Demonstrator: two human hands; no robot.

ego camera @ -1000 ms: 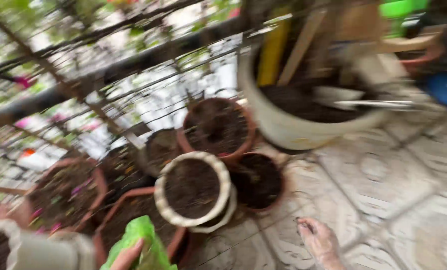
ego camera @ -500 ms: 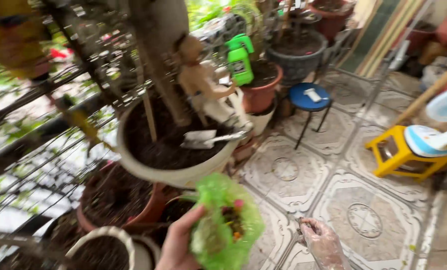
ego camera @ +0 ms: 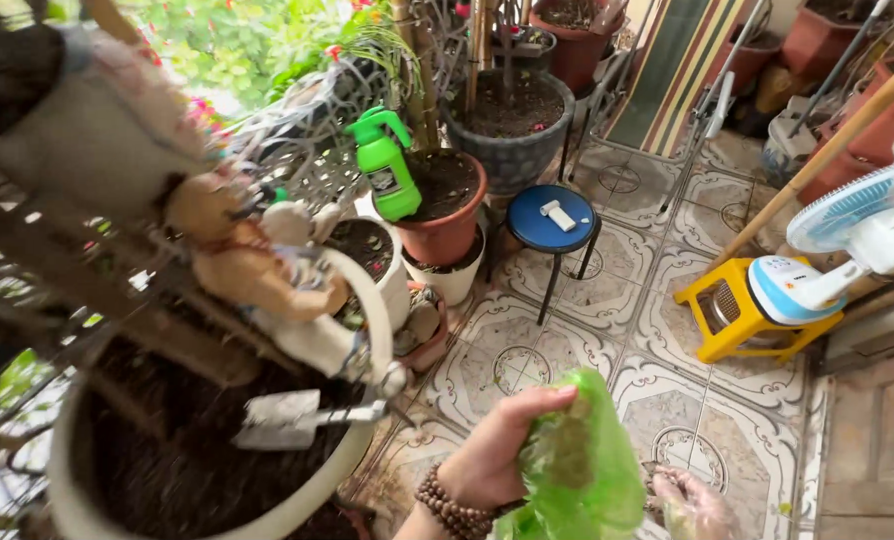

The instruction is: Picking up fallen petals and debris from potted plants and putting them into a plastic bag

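The left hand (ego camera: 497,455) grips a crinkled, translucent green plastic bag (ego camera: 579,465) at six o'clock, its dark contents blurred. At five o'clock the right hand (ego camera: 689,505), in a thin clear glove, shows too little to judge its grip. A metal trowel (ego camera: 297,417) lies on dark soil in a round white pot (ego camera: 297,490) at eight o'clock.

The plastic bag (ego camera: 579,470) is translucent bright green. The spray bottle (ego camera: 385,165) is green too, with a dark label. The round stool (ego camera: 551,220) has a blue seat and black legs; the square stool (ego camera: 732,320) is yellow. The fan (ego camera: 847,235) is white and pale blue. The floor (ego camera: 607,300) has cream tiles with grey ornamental medallions. One pot (ego camera: 447,235) is terracotta red.
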